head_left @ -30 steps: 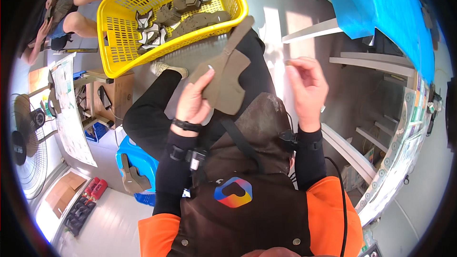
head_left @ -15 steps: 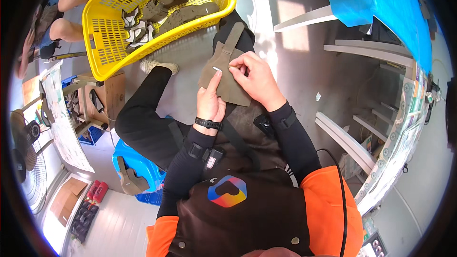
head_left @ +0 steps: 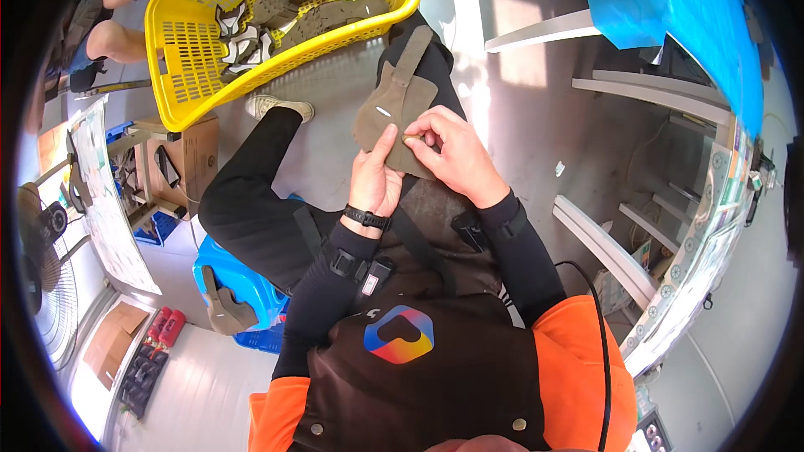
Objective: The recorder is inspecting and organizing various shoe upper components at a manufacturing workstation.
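Observation:
A flat grey-brown cut piece with a long strap (head_left: 416,52) lies over my thigh, its strap pointing away from me. A short white slot or mark shows in its middle. My left hand (head_left: 379,180) grips the near left edge, the thumb on top just below the white mark and the other fingers underneath. To the right, my right hand (head_left: 456,151) has thumb and forefinger pinched together at the piece's surface. Whether it pinches the piece itself or something tiny cannot be made out.
Ahead on the left stands a yellow plastic basket (head_left: 289,57) holding several similar brown pieces. A blue stool (head_left: 251,272) carries another strapped brown piece (head_left: 224,305). White frame legs (head_left: 607,255) stand to the right, beneath a blue sheet (head_left: 662,0). Another person's knees (head_left: 121,39) show at the far left.
My right hand's pinch has moved slightly nearer to me along the piece. The left thumb now sits lower, leaving the white mark uncovered. The piece has shifted and tilted a little.

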### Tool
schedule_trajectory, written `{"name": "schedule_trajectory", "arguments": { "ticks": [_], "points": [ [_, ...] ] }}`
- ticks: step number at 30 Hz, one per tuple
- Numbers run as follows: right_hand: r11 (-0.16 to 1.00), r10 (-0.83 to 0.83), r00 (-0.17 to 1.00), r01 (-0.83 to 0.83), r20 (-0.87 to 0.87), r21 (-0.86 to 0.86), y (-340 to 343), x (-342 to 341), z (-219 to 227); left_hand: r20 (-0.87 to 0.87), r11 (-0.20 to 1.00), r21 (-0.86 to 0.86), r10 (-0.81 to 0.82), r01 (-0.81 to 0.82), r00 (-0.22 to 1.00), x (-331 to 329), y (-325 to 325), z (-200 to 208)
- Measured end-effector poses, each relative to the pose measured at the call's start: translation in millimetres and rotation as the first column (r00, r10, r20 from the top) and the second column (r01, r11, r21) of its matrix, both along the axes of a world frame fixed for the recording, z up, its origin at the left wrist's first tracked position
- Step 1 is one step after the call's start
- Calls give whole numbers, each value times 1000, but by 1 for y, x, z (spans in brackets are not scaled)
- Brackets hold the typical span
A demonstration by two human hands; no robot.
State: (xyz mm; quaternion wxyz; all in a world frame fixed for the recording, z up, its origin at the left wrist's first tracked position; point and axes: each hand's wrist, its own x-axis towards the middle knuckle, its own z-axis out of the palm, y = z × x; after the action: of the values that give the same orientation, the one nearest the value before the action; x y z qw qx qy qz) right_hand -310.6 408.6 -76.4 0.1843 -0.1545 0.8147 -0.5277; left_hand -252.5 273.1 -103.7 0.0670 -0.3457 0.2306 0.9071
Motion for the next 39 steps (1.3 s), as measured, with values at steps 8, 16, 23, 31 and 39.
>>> {"name": "schedule_trajectory", "arguments": {
  "ticks": [8,16,23,31,39],
  "points": [
    [990,-132,989,129,-59,-56,-9,-4,-12,35,1000,-8,-30,30,999,0,-3,3],
    [996,-83,996,83,-12,-18,-4,-8,-7,102,1000,0,-27,27,994,-3,-1,6],
    [999,24,1000,-23,14,-29,1,-8,-2,104,995,-58,-79,85,991,0,-3,1],
    [997,-69,997,68,-29,-23,-7,-16,-12,109,998,-54,-37,43,993,-4,0,5],
    [1000,30,999,-30,19,10,1,-4,1,109,998,-46,-40,46,993,-3,0,2]
  ]
}}
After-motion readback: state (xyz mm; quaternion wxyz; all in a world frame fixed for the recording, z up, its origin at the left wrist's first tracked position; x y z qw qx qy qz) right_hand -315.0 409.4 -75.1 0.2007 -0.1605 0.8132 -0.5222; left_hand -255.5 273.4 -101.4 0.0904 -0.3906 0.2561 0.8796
